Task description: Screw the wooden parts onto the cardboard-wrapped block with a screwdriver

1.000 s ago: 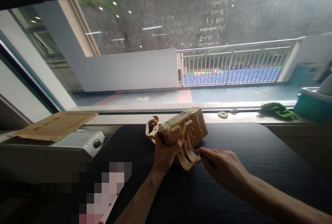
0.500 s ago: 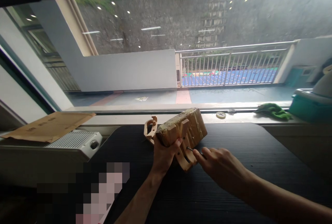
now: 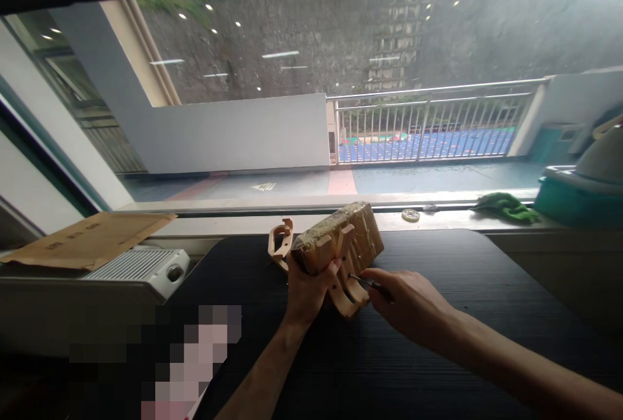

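Note:
My left hand (image 3: pixel 307 290) is closed round a curved, light wooden piece (image 3: pixel 346 306), its thumb pressed on the wood. The piece has dark holes and two upright arms, and leans against a cardboard box (image 3: pixel 368 238) wrapped in clear tape. My right hand (image 3: pixel 406 300) grips a slim screwdriver (image 3: pixel 377 287) with a dark handle. Its thin metal shaft points left, and the tip meets the wood at or near a hole. Behind my left hand stands another wooden piece (image 3: pixel 281 241), shaped like an open frame. My left fingertips are hidden behind the wood.
All this is on a black table (image 3: pixel 438 368) beside a window sill. A brown paper envelope (image 3: pixel 92 238) lies on a white unit (image 3: pixel 160 271) at left. On the sill are a round yellowish disc (image 3: pixel 410 215), a green cloth (image 3: pixel 506 207) and a teal container (image 3: pixel 564 199).
My right hand has turned and its fingers have shifted on the screwdriver, so more of the dark handle shows. My left hand and the wooden piece stay almost where they were.

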Available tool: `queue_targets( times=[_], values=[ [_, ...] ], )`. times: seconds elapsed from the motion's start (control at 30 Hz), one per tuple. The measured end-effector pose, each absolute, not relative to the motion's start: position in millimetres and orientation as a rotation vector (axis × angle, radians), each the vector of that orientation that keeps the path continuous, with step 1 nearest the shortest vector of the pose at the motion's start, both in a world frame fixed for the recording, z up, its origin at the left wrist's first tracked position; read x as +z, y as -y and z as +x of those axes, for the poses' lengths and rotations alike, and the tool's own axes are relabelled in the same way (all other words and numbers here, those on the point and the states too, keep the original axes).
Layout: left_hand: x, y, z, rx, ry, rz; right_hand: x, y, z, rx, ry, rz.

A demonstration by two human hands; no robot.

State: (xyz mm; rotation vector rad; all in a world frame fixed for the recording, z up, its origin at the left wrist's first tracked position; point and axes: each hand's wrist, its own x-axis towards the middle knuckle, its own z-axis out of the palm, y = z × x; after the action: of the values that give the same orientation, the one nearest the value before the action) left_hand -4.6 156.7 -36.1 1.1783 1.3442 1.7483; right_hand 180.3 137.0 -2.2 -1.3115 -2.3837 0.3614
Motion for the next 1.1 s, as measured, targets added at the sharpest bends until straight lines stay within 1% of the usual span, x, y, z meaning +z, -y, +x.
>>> queue_targets(
  times=[0.07, 0.1, 0.17, 0.23, 0.3, 0.33, 0.47, 0.53, 0.6, 0.73, 0.87, 0.9, 0.97, 1.1],
  values=[
    [-35.8, -156.6, -4.5, 1.750, -1.339, 1.176, 0.7, -131.6, 179.2, -0.064, 2.564, -1.222],
    [-35.6, -156.5, -4.4, 1.750, -1.338, 1.174, 0.9, -129.6, 178.7, -0.218, 2.630, -1.173],
    [-35.2, -156.0, -4.1, 1.751, -1.343, 1.167, -0.9, -127.6, 177.9, -0.406, 2.718, -1.089],
    [-34.8, -155.6, -4.0, 1.750, -1.353, 1.160, -4.8, -128.3, 177.0, -0.448, 2.758, -1.036],
    [-34.4, -155.7, -4.4, 1.741, -1.357, 1.161, -9.1, -131.2, 175.9, -0.318, 2.732, -1.057],
    [-34.3, -156.0, -4.9, 1.736, -1.357, 1.164, -11.0, -133.4, 175.4, -0.167, 2.671, -1.101],
    [-34.5, -157.2, -6.8, 1.734, -1.348, 1.187, -14.7, -144.4, 174.1, 0.774, 2.158, -1.314],
    [-35.2, -157.6, -6.7, 1.741, -1.351, 1.193, -13.9, -148.5, 174.4, 1.089, 1.949, -1.337],
    [-36.0, -157.8, -6.0, 1.751, -1.354, 1.191, -10.9, -150.1, 175.3, 1.134, 1.909, -1.352],
    [-37.3, -158.2, -5.2, 1.766, -1.344, 1.175, -1.5, -147.0, 178.2, 0.976, 2.074, -1.404],
    [-37.3, -158.3, -7.4, 1.764, -1.347, 1.151, 0.1, -140.3, 182.2, 1.069, 2.035, -1.295],
    [-37.0, -158.1, -8.1, 1.763, -1.352, 1.146, -1.6, -138.6, 183.3, 1.020, 2.047, -1.255],
    [-35.8, -157.5, -9.0, 1.760, -1.359, 1.139, -5.9, -136.6, 185.9, 0.799, 2.163, -1.162],
    [-32.6, -156.1, -9.1, 1.756, -1.356, 1.133, -11.1, -141.7, 191.2, 0.011, 2.511, -0.930]
  ],
)
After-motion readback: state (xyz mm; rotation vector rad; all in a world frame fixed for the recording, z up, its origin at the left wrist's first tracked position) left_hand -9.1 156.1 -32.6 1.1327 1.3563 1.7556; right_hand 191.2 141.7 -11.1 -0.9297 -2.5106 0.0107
